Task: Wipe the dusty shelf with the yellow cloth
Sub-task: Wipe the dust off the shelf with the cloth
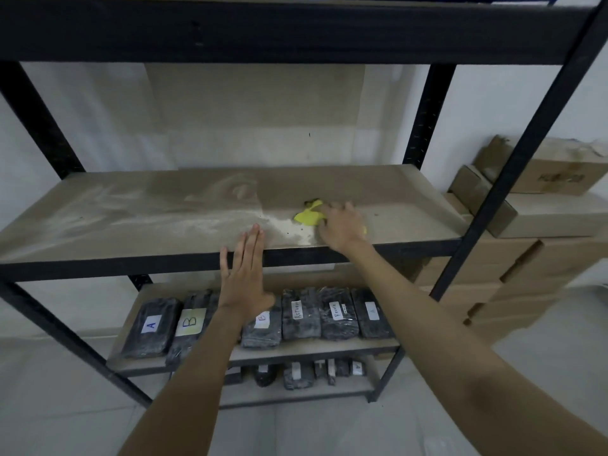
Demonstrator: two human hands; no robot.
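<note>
Left hand (245, 274): open, fingers straight and together, fingertips reaching the front edge of the dusty brown board shelf (131, 222) in the black metal rack (424, 116). Below it, dark wrapped packages with white handwritten labels (301, 312) lie in a row on the lower shelf. Right hand (340, 225): palm down, pressing the crumpled yellow cloth (307, 214) onto the shelf right of centre; cloth protrudes left of the fingers. Pale dust lies left of the cloth. Brown cardboard boxes (539, 222) are stacked right of the rack.

Left hand (245, 273) flat, right hand (342, 227) pressing.
</note>
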